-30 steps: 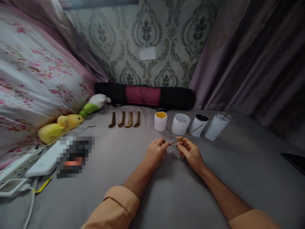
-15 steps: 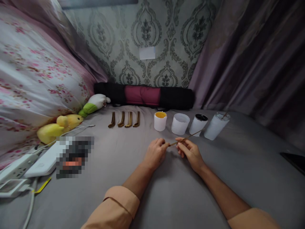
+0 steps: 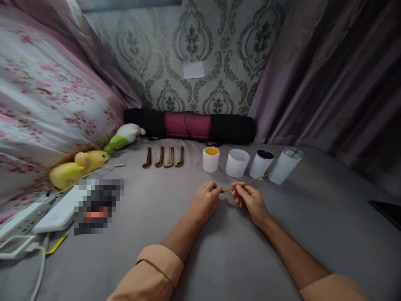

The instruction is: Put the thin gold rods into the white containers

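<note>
A thin brown straw-like stick [image 3: 255,179] stretches between my two hands, its free end pointing up and right toward the containers. My left hand [image 3: 206,198] pinches its near end; the fingertips partly hide that end. Thumb and fingers of my right hand [image 3: 249,200] close around the stick a little farther along. Beyond the hands stand a white cup with a yellow inside [image 3: 210,161], a wider white cup [image 3: 237,165], a white cup with a black rim [image 3: 260,165] and a white-wrapped glass jar [image 3: 283,167] with a thin stick in it.
Several bundles of bent brown strips [image 3: 169,158] lie in a row on the grey sheet [image 3: 150,217]. A black and maroon roll bag [image 3: 188,125] rests against the wall. Plush toys [image 3: 84,163], a power strip [image 3: 23,219] and cables are at left; a dark flat object [image 3: 387,213] is at right.
The far end of the stick has dipped slightly and shifted a little right as the right hand's fingers moved on it. The left hand has hardly moved.
</note>
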The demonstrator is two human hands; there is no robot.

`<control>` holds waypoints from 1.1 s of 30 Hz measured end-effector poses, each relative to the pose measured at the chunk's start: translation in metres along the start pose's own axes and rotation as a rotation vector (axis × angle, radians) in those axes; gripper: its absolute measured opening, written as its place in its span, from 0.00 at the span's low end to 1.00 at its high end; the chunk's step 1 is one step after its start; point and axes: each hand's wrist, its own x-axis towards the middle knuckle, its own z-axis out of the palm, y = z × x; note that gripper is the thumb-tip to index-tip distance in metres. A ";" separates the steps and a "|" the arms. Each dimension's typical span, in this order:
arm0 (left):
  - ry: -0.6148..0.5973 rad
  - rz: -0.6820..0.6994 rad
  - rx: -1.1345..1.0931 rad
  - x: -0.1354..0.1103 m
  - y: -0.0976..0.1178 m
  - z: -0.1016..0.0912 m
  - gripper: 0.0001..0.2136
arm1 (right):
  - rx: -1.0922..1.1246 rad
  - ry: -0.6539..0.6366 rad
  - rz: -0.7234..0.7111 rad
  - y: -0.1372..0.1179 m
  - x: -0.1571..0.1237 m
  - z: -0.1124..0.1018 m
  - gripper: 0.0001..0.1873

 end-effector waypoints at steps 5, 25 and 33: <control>0.018 -0.033 -0.078 0.000 0.000 0.000 0.13 | -0.005 0.010 0.017 0.001 0.001 0.000 0.19; 0.082 -0.244 -0.482 0.004 -0.003 0.007 0.10 | 0.050 0.086 0.044 0.003 0.002 -0.002 0.16; 0.029 -0.606 -0.902 0.012 0.002 0.007 0.12 | 0.051 0.171 0.036 0.006 0.005 -0.004 0.18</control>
